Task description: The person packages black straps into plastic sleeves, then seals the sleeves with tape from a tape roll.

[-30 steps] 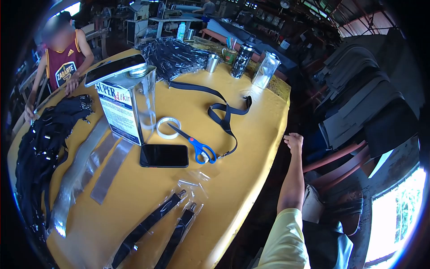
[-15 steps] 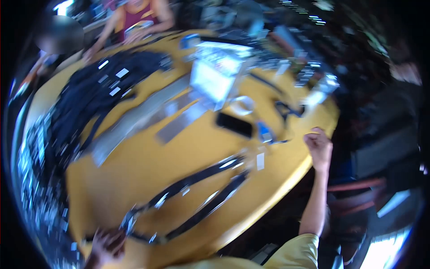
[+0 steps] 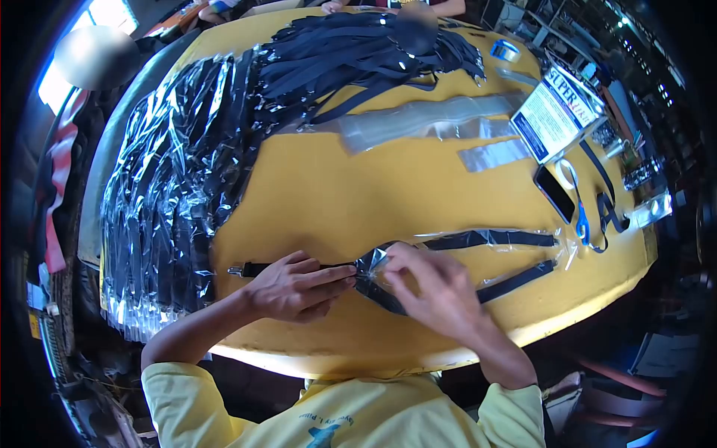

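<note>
A pair of black suspenders (image 3: 515, 238) lies across the near side of the yellow table, its two long straps in clear plastic sleeves. A single short strap with a metal clip (image 3: 236, 270) extends to the left. My left hand (image 3: 299, 287) rests over this short strap, its fingers holding the suspenders beside the junction. My right hand (image 3: 437, 287) is just to the right, thumb and forefinger pinched at the clear plastic (image 3: 373, 261) around the junction. Part of the lower strap is hidden beneath my right hand.
Plastic-wrapped black straps (image 3: 175, 187) cover the table's left side, with loose black straps (image 3: 351, 60) behind. Flat clear sleeves (image 3: 433, 119), a white box (image 3: 556, 116), a phone (image 3: 554, 194) and blue-handled scissors (image 3: 582, 222) lie to the right. Another person's hand (image 3: 332, 7) shows at the far edge.
My right hand has come from the table's right edge to the suspenders' junction. My left hand stays at the suspenders. The view has turned and the blur has cleared.
</note>
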